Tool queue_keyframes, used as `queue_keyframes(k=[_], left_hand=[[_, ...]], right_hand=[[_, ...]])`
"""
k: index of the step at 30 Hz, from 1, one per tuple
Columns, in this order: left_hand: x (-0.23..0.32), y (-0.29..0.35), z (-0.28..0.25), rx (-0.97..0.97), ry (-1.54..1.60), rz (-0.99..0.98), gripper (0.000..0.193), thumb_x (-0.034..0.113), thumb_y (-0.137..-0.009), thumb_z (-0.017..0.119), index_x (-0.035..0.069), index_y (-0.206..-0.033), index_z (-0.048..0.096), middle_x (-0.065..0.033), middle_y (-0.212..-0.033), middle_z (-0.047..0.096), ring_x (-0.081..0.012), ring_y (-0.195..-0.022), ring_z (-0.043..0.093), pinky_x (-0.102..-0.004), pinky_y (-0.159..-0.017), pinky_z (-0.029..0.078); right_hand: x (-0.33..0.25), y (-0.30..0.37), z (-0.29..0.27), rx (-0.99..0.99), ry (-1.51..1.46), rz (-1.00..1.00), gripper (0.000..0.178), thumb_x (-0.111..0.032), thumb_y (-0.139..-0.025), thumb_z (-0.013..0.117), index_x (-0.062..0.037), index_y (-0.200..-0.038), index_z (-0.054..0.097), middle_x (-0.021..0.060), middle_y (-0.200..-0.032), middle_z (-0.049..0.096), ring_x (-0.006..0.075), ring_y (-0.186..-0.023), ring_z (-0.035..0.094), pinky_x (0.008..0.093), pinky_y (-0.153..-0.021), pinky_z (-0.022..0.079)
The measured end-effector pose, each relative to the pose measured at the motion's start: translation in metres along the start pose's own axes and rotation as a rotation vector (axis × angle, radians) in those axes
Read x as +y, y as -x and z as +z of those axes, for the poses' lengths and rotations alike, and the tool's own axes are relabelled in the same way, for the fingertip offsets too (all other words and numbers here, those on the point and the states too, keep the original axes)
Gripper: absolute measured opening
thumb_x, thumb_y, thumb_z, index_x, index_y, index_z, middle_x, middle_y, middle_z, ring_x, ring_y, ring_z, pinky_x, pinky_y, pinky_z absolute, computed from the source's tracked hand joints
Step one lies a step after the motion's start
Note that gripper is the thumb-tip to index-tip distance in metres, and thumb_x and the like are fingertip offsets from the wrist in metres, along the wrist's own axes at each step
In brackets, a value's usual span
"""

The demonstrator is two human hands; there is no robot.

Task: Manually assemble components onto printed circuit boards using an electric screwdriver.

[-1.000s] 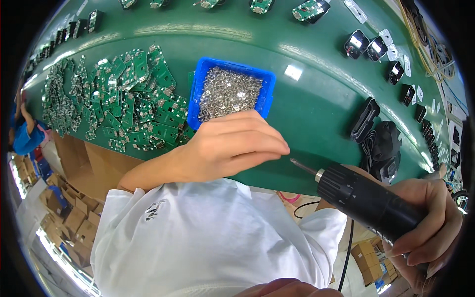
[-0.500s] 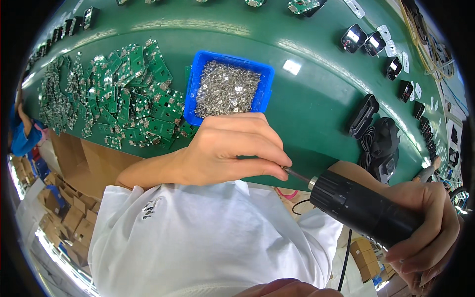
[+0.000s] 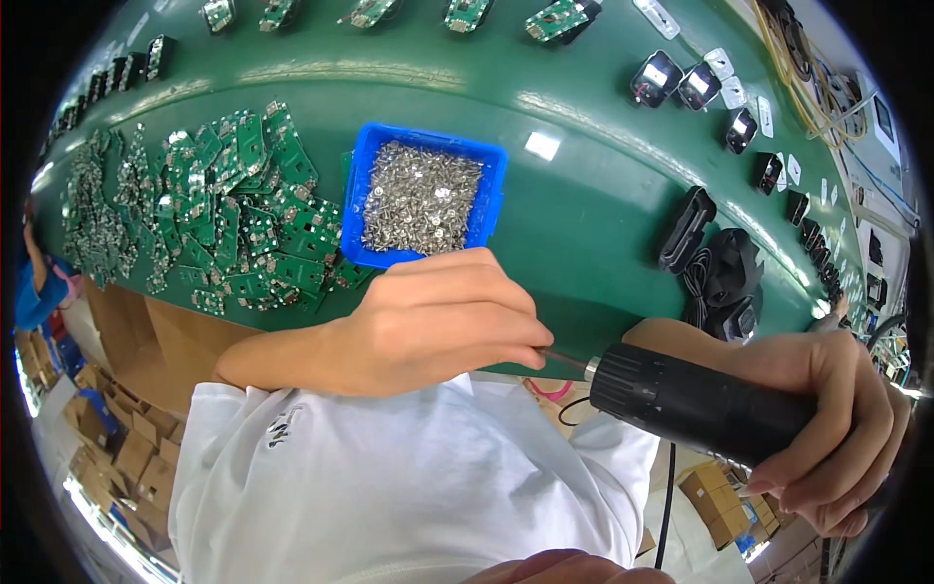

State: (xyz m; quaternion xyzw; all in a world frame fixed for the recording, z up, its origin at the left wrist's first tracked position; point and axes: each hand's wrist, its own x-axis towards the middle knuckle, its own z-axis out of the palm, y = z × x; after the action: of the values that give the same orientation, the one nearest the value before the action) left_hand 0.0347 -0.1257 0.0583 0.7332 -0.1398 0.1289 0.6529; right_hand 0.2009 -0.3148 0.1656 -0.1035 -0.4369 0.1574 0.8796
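- I see the left hand (image 3: 438, 321) curled, fingertips pressed together at the tip of the driver bit (image 3: 564, 360), at 3 o'clock of the hand. Looks like it pinches a screw onto the bit, but the screw itself is hidden, so I can't tell for sure.
- Right hand (image 3: 827, 419) is wrapped shut round the black electric screwdriver (image 3: 700, 404), bit aimed toward 9 o'clock, at the left fingertips.
- The driver sits at 4 o'clock in the view, just off the near edge of the green bench (image 3: 584, 234), over my white shirt (image 3: 389, 477).
- To do this well, IMO: keep the driver still and level, seat the screw head square on the bit, don't press the trigger while the fingers are at the tip.
- Blue bin of silver screws (image 3: 423, 195) is at 12 o'clock of the left hand, near, w/ easy reach for a refill.
- Pile of green circuit boards (image 3: 224, 214) lies at 10 o'clock, touching the bin's left side.
- Black housings and a coiled cable (image 3: 715, 273) sit at 2 o'clock; small modules line the far edge.
- Hard to make out: bit tip, any screw, right thumb, trigger. The driver's cord (image 3: 669, 496) drops out of view at 6 o'clock. Fisheye bends the bench edge; the rim is dark.
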Motion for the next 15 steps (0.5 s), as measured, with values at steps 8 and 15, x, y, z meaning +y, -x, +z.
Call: queue_keyframes(k=[8,15], left_hand=[[-0.008,0.003,0.007,0.074,-0.173,0.077,0.03,0.015,-0.081,0.088,-0.002,-0.104,0.079,-0.0092,-0.103,0.075,-0.0224,-0.087,0.067,-0.0337,-0.079,0.053],[-0.006,-0.023,-0.021,0.098,-0.626,0.078,0.055,0.039,-0.082,0.082,0.002,-0.121,0.074,-0.013,-0.13,0.068,-0.0318,-0.114,0.066,-0.0433,-0.1,0.052]], right_hand=[[0.008,0.006,0.012,0.017,0.224,-0.14,0.023,-0.006,-0.08,0.081,-0.0028,-0.093,0.063,0.0056,-0.072,0.068,0.0158,-0.045,0.06,0.0264,-0.034,0.055],[-0.052,0.004,-0.002,0.092,0.827,-0.181,0.038,-0.049,-0.088,0.07,-0.0116,-0.091,0.064,-0.0004,-0.082,0.068,0.0108,-0.061,0.061,0.0227,-0.038,0.045]])
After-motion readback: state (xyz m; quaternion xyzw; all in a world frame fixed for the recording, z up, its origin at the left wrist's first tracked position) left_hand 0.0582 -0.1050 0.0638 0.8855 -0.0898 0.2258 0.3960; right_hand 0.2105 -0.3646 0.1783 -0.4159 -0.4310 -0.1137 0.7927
